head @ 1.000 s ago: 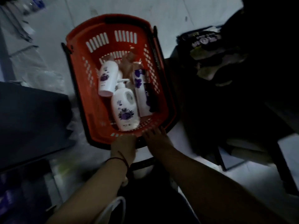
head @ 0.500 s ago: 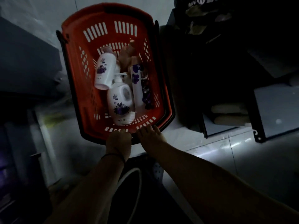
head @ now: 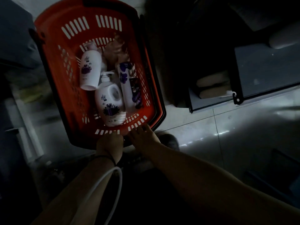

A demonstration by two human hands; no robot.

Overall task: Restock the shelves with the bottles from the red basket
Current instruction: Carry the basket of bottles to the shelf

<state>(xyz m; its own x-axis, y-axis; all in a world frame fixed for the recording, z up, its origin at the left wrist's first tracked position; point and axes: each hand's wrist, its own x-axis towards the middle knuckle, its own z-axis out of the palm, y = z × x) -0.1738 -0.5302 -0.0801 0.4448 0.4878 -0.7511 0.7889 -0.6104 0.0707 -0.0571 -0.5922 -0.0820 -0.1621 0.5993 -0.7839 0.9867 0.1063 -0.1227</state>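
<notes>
Both hands are gripping the near rim of the red basket [head: 53, 65]. The left hand [head: 110, 144] is curling over the rim w/ knuckles up, a dark band around its wrist; the right hand [head: 143, 137] is sitting just beside it, fingers [head: 146, 127] bending over the edge by the slots. The basket is hanging over a pale tiled floor [head: 227, 135], black handles folded along its sides.

Inside, several bottles are lying down: a white pump bottle [head: 111, 104] w/ purple flower print nearest the hands, a white cylindrical bottle [head: 90, 71] to its left & farther in, a tall white bottle [head: 125, 85] w/ purple flowers along the right side, and a small dark bottle [head: 135, 91] touching that one by the right wall. Something tan is showing at the far end, too blurry to name.

Right of the basket, a dark low shelf [head: 267, 69] is standing on the floor w/ pale packs [head: 212, 86] tucked under it. A white cable [head: 103, 187] is looping near the left forearm.
</notes>
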